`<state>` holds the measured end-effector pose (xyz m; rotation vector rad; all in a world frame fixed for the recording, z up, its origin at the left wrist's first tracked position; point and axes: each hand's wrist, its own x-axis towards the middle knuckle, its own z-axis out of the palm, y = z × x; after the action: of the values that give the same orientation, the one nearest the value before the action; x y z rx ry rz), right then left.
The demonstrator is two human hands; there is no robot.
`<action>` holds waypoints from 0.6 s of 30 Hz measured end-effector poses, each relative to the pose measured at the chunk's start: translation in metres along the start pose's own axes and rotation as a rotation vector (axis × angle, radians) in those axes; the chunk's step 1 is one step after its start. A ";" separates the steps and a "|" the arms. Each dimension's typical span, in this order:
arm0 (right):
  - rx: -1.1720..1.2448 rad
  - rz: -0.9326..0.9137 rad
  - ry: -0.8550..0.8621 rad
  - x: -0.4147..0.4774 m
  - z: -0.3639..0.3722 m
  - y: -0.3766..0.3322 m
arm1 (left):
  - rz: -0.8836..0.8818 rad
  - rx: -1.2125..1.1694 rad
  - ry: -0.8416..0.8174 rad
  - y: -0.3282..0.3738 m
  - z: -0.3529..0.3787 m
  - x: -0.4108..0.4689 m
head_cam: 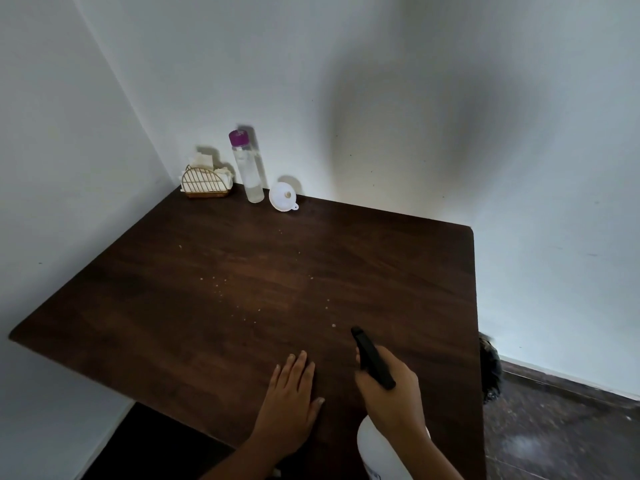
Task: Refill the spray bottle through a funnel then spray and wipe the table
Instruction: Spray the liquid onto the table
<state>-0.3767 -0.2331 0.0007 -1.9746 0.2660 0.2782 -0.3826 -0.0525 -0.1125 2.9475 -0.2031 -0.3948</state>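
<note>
1. The left hand (292,400) lies palm down on the near part of the bench (138,306). Its fingers are straight and close together, pointing far. Its grip is open and has hold of nothing.
2. The right hand (394,396) is just right of it, forearm entering from the near edge. Its grip is closed round the neck of the spray bottle (377,452), below the black spray head, whose nozzle points far and slightly left.
3. One spray bottle: its white body shows beneath the right hand at the near edge.
4. One white funnel (283,196) lies tilted at the far edge, by the wall.
5. One tall clear bottle (247,168) with a purple cap stands upright just left of the funnel.
6. One wire napkin holder (206,183), with white napkins, sits in the far left corner.
7. Pale specks (221,289) dot the middle of the bench, too small to count.
</note>
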 end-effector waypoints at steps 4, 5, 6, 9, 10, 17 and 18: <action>0.041 -0.009 0.012 -0.001 0.001 -0.001 | 0.017 -0.002 0.000 -0.002 -0.001 0.000; 0.046 -0.013 0.020 -0.001 0.001 0.000 | 0.024 -0.002 -0.003 -0.002 -0.001 0.000; 0.043 -0.012 0.022 -0.002 0.002 0.000 | 0.028 -0.001 -0.005 -0.003 -0.001 -0.001; 0.012 -0.010 -0.007 -0.001 0.004 -0.003 | 0.045 0.004 -0.015 -0.005 -0.003 -0.001; 0.006 -0.018 -0.013 -0.001 0.006 -0.004 | 0.053 0.004 -0.014 -0.006 -0.004 -0.002; -0.015 -0.046 0.005 0.003 0.012 -0.007 | 0.090 0.013 -0.019 -0.010 -0.005 -0.002; -0.013 -0.041 0.010 0.004 0.012 -0.007 | 0.092 0.014 -0.019 -0.010 -0.005 -0.002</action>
<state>-0.3715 -0.2199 0.0007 -1.9918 0.2306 0.2449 -0.3824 -0.0415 -0.1090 2.9357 -0.3444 -0.4095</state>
